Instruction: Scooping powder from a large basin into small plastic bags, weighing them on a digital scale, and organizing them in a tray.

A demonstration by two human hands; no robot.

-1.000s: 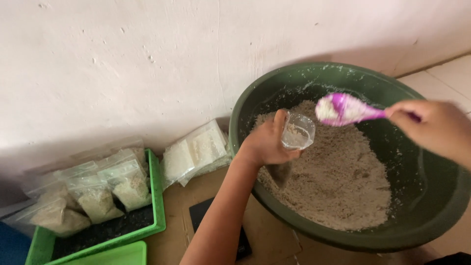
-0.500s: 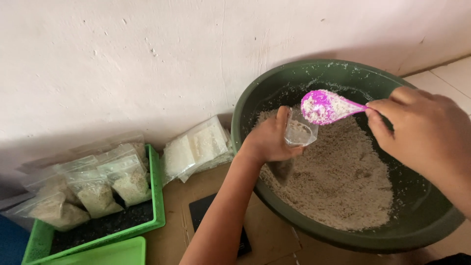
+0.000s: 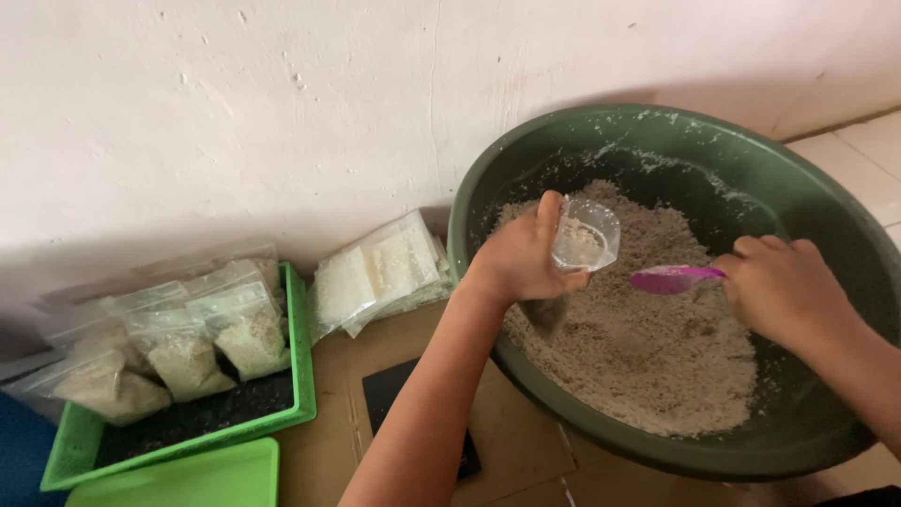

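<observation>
A large dark green basin [image 3: 526, 150] holds a heap of pale crumbly mixture [image 3: 648, 347]. My left hand [image 3: 516, 258] reaches over the basin's left rim and holds a small clear plastic bag [image 3: 584, 235] open at the top, with a little mixture inside. My right hand [image 3: 784, 286] grips a pink plastic spoon [image 3: 671, 278], its bowl turned down just right of the bag and low over the heap.
A green tray [image 3: 300, 376] at the left holds several filled clear bags [image 3: 188, 347]. A stack of flat clear bags [image 3: 375, 272] leans by the white wall. A second green tray [image 3: 188, 474] and a black flat thing [image 3: 394, 399] lie on brown cardboard.
The spoon has dropped from above the bag to beside it, low over the heap, and now looks empty. The left hand still holds the bag over the basin.
</observation>
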